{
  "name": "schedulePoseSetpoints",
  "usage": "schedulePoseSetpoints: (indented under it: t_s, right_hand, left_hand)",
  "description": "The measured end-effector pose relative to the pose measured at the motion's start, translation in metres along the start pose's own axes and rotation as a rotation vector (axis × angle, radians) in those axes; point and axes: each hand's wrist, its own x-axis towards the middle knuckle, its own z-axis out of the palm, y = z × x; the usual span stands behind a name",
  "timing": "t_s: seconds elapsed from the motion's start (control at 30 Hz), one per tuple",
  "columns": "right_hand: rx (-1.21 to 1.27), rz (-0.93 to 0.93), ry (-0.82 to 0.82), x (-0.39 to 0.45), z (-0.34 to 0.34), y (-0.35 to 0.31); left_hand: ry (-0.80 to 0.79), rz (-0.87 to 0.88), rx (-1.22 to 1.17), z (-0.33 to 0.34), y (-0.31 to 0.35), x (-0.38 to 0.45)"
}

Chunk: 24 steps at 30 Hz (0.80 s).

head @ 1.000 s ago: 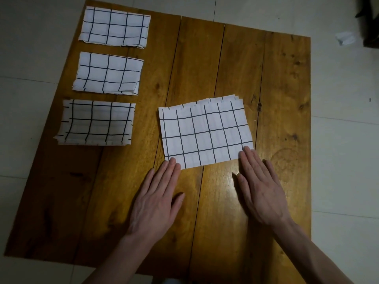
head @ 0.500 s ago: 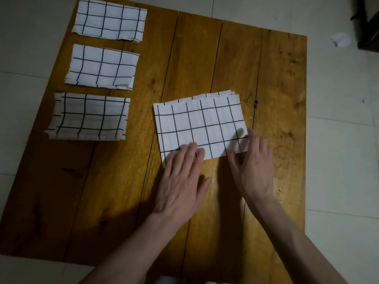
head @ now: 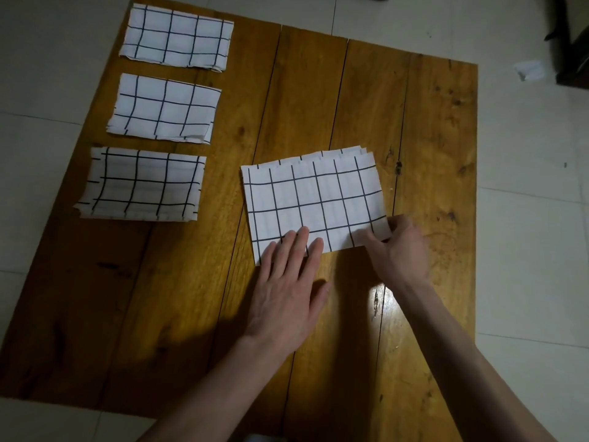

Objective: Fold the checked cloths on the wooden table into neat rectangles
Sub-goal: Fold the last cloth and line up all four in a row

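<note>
1. Four checked cloths are on the wooden table (head: 430, 129), and three of them sit folded in a column down the left side: the far cloth (head: 177, 38), the middle cloth (head: 165, 110) and the near cloth (head: 140, 186), each apart from the next.
2. Over to the centre, where the fourth cloth (head: 314, 199) lies flat as a folded rectangle, its layered edges peeking out along the far side.
3. Left hand (head: 287, 285) is down flat, fingers straight and together, fingertips pressing on the near edge of that cloth while the palm rests on the bare wood.
4. Right hand (head: 398, 250) has the near right corner: thumb on top, fingers curled underneath, pinching it, and the corner is raised slightly off the table.
5. Pale floor tiles (head: 526, 218) surround the table, with a small white scrap (head: 530, 70) lying on them at the far right, near a dark piece of furniture (head: 573, 43).
</note>
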Motion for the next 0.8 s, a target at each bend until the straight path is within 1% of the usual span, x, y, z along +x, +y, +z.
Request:
schedulePoseSetpoints:
  t_s: [0.13, 0.3, 0.67, 0.8]
  right_hand:
    - [0.299, -0.018, 0.013, -0.010, -0.003, 0.006]
    - [0.489, -0.034, 0.028, -0.026, -0.008, 0.016]
    - [0.524, -0.109, 0.122, -0.065, -0.040, 0.038]
    - [0.369, -0.235, 0.173, -0.076, -0.033, 0.039]
  left_hand:
    - [0.005, 0.004, -0.001, -0.001, 0.001, -0.003]
    - [0.012, 0.017, -0.019, 0.002, 0.004, -0.010]
    - [0.006, 0.092, -0.029, 0.012, 0.046, -0.004]
    - [-0.015, 0.107, -0.015, 0.010, 0.056, -0.001]
